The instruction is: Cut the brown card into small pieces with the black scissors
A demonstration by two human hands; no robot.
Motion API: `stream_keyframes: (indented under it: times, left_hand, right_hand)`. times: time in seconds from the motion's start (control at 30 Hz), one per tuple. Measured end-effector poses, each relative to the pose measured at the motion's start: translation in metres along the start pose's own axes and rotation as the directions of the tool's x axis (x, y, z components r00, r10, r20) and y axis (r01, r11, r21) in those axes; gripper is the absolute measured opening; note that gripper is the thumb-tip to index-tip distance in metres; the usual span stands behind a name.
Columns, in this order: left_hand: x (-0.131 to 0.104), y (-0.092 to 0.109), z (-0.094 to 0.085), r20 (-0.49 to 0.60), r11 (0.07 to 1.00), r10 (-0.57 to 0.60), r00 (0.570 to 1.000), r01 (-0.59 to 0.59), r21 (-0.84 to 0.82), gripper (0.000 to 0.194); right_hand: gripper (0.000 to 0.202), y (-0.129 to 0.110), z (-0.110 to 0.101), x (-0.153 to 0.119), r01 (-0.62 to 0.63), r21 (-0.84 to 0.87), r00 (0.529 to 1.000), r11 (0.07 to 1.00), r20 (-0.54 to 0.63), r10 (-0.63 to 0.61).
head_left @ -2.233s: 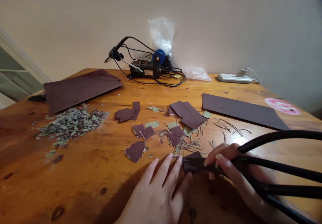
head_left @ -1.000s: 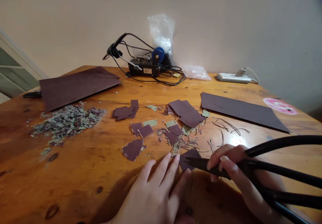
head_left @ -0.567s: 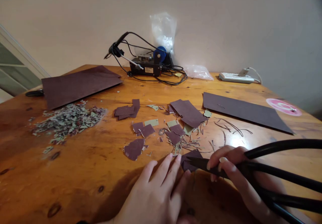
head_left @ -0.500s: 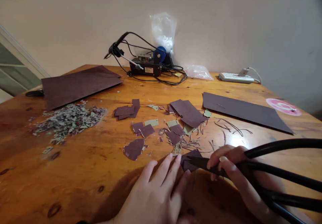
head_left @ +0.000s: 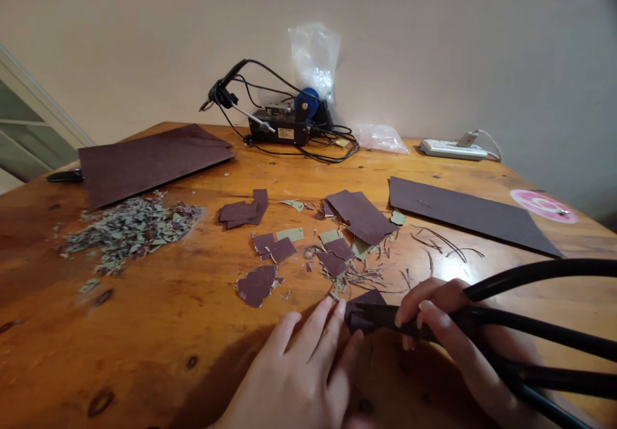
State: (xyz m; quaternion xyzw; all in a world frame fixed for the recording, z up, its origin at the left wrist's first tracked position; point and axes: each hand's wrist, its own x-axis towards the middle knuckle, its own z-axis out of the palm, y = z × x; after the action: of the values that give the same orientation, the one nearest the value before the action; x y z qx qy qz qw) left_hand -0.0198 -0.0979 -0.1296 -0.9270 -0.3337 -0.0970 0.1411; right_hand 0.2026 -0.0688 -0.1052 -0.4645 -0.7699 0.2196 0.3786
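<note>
Black scissors have nosed toward nine o'clock across a dark piece. From there: large sheet at ten; left hand splayed at the piece's edge, gripping nothing; cut scraps (some overlapping) at twelve; right hand clasping the scissors; long sheet at two. Cutting seems partway done, both sheets remaining.

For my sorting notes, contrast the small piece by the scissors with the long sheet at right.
The small piece is far smaller than the long sheet. The small piece lies by the left hand, partly covered by scissors; the long sheet lies farther back. Both are dark.
</note>
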Motion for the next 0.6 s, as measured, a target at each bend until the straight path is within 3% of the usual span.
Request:
stream_keyframes:
  times: [0.3,0.6]
  left_hand:
    - [-0.0004,0.0001,0.0024,0.007,1.000,0.007,1.000,-0.007,-0.016,0.053]
    - [0.0005,-0.0001,0.0016,-0.008,1.000,-0.007,1.000,0.007,-0.001,0.053]
  right_hand:
    - [0.017,0.0007,-0.0022,0.0004,0.063,-0.060,0.997,0.996,0.050,-0.060]
    - [0.020,0.0039,0.0057,0.0005,-0.019,0.042,1.000,0.999,-0.007,0.019]
